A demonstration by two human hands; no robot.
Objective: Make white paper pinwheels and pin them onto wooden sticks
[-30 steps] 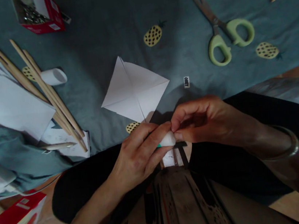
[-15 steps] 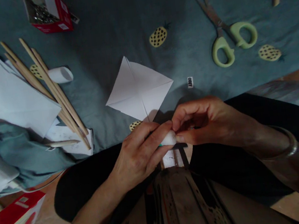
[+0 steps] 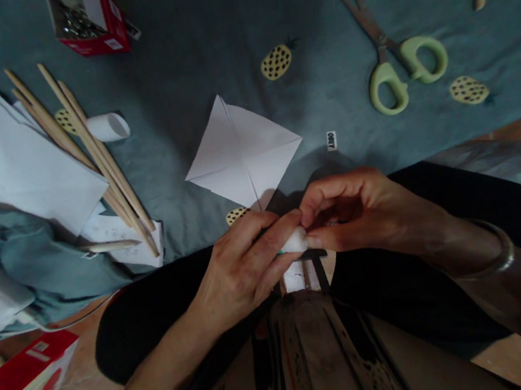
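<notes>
My left hand [image 3: 245,264] is closed around a small white rounded object [image 3: 296,240] with a bit of green at its edge; the fingers hide most of it. At its right end, the thumb and fingertips of my right hand [image 3: 356,211] pinch it. What lies between those fingertips is too hidden to make out. Just beyond my hands, a square of white paper [image 3: 240,153] with crossing creases lies flat on the cloth, one corner close to my left fingers.
Green-handled scissors [image 3: 384,63] lie partly spread on the teal cloth [image 3: 181,32]. A small "OBEY" tag [image 3: 331,141] is nearer. To the left are several wooden sticks [image 3: 96,152], a paper roll [image 3: 110,127], paper sheets [image 3: 21,162] and a red box [image 3: 91,25] of metal pieces.
Both hands keep nearly the same position and hold on the white object. The view has shifted very slightly.
</notes>
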